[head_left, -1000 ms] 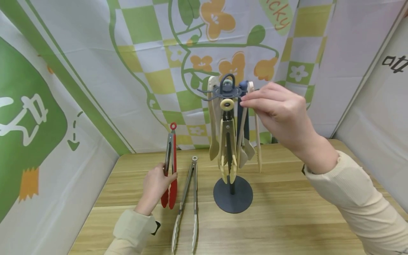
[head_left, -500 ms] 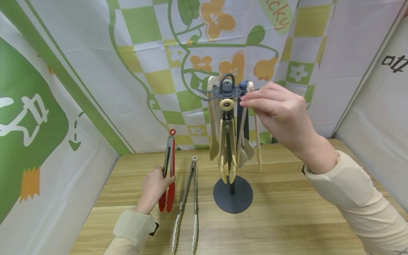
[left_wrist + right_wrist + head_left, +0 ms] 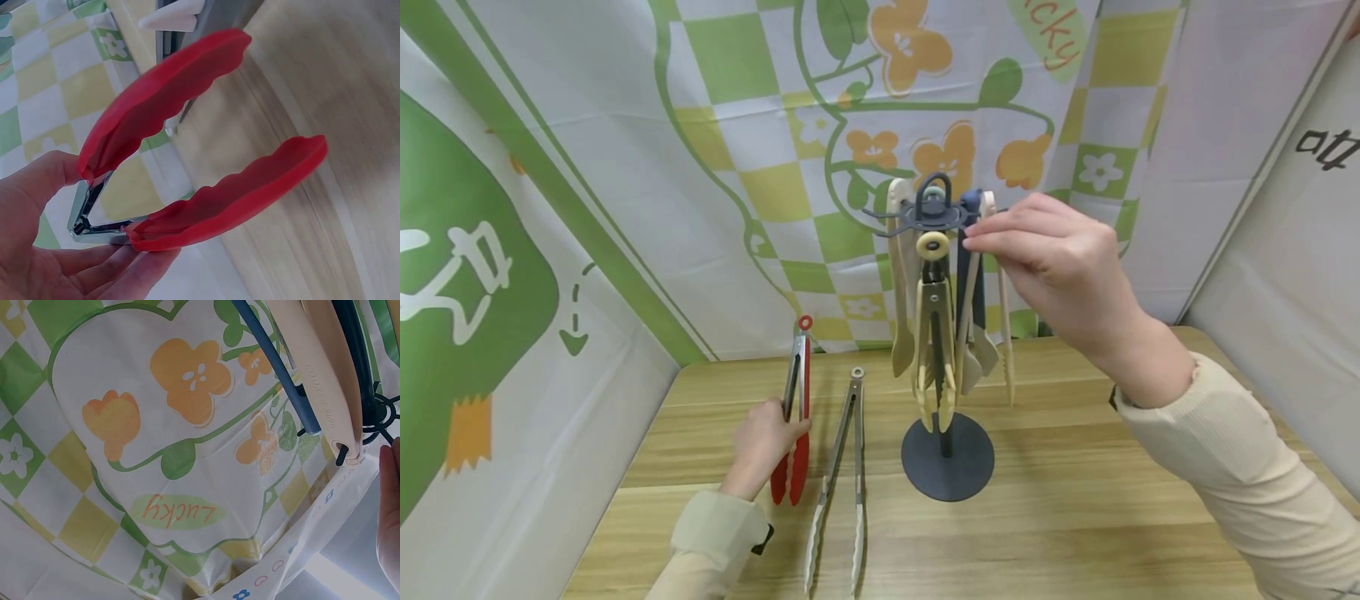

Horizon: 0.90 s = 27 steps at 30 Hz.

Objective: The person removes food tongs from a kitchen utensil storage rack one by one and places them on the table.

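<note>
My left hand (image 3: pixel 765 442) grips red-tipped tongs (image 3: pixel 801 383) by their arms, thumb on one side and fingers on the other. In the left wrist view their two red scalloped heads (image 3: pixel 237 194) stand spread apart. On the right, my right hand (image 3: pixel 1060 258) pinches the edge of the dark utensil rack's (image 3: pixel 948 467) hooked top; the exact contact is hidden. Yellow tongs (image 3: pixel 933 333) hang at the rack's front. Other utensils hang around it, including a dark blue one (image 3: pixel 281 369) and a cream-handled one (image 3: pixel 315 381).
Long steel tongs with white tips (image 3: pixel 856 450) lie spread on the wooden table (image 3: pixel 1075 517), between the red tongs and the rack's round base. A patterned cloth (image 3: pixel 760 167) hangs behind the table, with white side panels at left and right.
My left hand's red tongs have sunk lower and slightly to the left. My right hand and the rack stay in place.
</note>
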{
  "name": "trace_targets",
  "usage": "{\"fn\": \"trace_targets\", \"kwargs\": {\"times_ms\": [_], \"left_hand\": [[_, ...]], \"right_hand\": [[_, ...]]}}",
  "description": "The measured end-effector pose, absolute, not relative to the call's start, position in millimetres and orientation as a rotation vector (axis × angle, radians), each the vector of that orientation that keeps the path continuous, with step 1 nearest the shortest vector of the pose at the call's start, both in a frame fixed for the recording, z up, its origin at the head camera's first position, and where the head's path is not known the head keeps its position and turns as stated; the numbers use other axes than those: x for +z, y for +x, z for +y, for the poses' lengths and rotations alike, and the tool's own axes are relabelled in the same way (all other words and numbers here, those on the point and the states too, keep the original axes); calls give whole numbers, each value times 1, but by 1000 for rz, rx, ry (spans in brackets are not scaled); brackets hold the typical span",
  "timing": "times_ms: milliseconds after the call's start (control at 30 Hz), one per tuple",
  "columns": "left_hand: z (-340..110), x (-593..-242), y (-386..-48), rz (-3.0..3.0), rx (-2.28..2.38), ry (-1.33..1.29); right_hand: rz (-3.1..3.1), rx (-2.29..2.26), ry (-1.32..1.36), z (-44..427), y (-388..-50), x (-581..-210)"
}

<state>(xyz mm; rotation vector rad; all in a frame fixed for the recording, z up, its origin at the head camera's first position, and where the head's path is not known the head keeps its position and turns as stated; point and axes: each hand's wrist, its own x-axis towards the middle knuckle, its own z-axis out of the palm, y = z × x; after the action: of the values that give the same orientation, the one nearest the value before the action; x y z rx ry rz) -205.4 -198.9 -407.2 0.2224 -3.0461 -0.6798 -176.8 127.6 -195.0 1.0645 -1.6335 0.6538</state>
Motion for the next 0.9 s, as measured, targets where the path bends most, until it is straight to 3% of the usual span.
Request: {"fn": "trace_targets", "kwargs": {"times_ms": [900], "left_hand": [[-202, -422, -211, -3155, -656, 200]], "right_hand": [[-1632, 653, 1062, 127, -177, -195]]}}
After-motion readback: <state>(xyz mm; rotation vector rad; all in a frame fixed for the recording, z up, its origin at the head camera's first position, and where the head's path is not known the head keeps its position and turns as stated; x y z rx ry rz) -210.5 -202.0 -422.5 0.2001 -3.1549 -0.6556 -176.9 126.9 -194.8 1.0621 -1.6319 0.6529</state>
